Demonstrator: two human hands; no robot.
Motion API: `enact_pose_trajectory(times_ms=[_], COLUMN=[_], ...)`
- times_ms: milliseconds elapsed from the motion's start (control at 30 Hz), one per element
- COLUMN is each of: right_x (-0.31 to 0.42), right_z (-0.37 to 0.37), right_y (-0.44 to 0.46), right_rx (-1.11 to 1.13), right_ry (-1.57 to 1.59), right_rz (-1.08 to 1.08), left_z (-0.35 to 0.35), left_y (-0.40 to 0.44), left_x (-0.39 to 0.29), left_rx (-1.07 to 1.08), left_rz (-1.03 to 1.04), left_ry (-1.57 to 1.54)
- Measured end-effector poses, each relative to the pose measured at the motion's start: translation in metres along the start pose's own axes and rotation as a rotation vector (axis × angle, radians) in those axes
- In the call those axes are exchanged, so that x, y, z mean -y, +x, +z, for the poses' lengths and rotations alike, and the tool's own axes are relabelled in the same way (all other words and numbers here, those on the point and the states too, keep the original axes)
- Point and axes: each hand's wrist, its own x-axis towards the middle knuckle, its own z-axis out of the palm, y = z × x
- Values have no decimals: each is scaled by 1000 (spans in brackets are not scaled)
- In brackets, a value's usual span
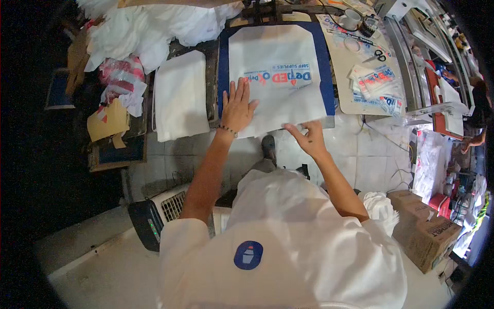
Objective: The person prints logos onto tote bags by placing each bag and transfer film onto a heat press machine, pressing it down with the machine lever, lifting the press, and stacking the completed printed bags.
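Note:
A white printed cloth (272, 49) with blue and red lettering lies over a dark blue board (322, 67) in front of me. The near right part of the cloth is folded or lifted over some of the print. My left hand (238, 109) rests flat on its left side, fingers stretched out. At the near right edge, my right hand (307, 138) has the cloth's border between thumb and fingers; the fingertips are partly hidden. A folded stack of white cloth (180, 95) sits to the left of the board.
White bundled plastic or cloth (139, 31) is piled at the back left. On the right-hand table (355, 105) are printed pieces (375, 80), scissors (380, 55) and a white cup (350, 19). A cardboard box (427, 229) and a fan-like appliance (154, 216) stand near me.

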Motion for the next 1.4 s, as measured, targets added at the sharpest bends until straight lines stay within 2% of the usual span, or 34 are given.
enact_pose_trajectory(times_ms=[33, 100, 133, 200, 233, 300, 333, 367, 433, 500, 567, 633, 700, 833, 900, 933, 967, 1033, 1067, 1133, 1267, 1367, 1400], right_x=[2, 9, 13, 22, 22, 17, -6, -10, -16, -43, -43, -39, -47, -48, -46, -46, -46, -41, -35, -34, -41, -39, -39], right_z=[-2, -1, -1, 2, 2, -1, 9, 13, 20, 34, 29, 23, 24, 20, 18, 17, 16, 14, 9, 5, 3, 1, 0], right_y=[3, -1, -5, -20, -26, -38, -44, -49, -55, -52, -49, -45, -42, -39, -40, -38, -38, -41, -38, -35, -29, -34, -32], right_rx=[-10, -474, -478, -138, -142, 145, 189, 182, -78, -158, -306, -376, -452, -441, -451, -462, -474, -481, -487, -510, -498, -465, -460], right_ry=[1, 138, 132, 780, 780, 1271, 1276, 1274, 1205, 1097, 1253, 1295, 1300, 1295, 1280, 1281, 1267, 1244, 1223, 1204, 1192, 1162, 1143], right_rz=[-3, -540, -538, 83, 81, 482, 589, 586, 623, 598, 480, 458, 424, 446, 420, 419, 382, 352, 340, 333, 296, 308, 325], left_z=[4, 11, 16, 21, 25, 29, 30, 28, 28, 29, 30, 31, 21, -5, -7, -9, -9, -12, -16, -22, -16, -16, -19], left_y=[8, 15, 20, 27, 33, 45, 49, 53, 59, 65, 70, 73, 70, 51, 45, 45, 49, 49, 52, 53, 55, 50, 51], left_x=[5, 18, 24, 35, 39, 42, 43, 42, 42, 45, 46, 42, 25, -17, -30, -33, -35, -39, -40, -45, -57, -66, -69], left_rx=[-8, -153, -155, -165, -167, -237, -243, -204, -165, -141, -176, -208, -221, -127, -166, -163, -162, -83, -89, 64, -6, 26, 101], left_rz=[7, -135, -131, -255, -251, -245, -240, -277, -312, -331, -333, -330, 6, 59, 169, 86, 97, 251, 260, 356, 328, 376, 365], left_ry=[3, -427, -432, -396, -397, -307, -312, -290, -270, -396, -499, -605, -484, -464, -630, -628, -635, -674, -674, -683, -751, -830, -893])
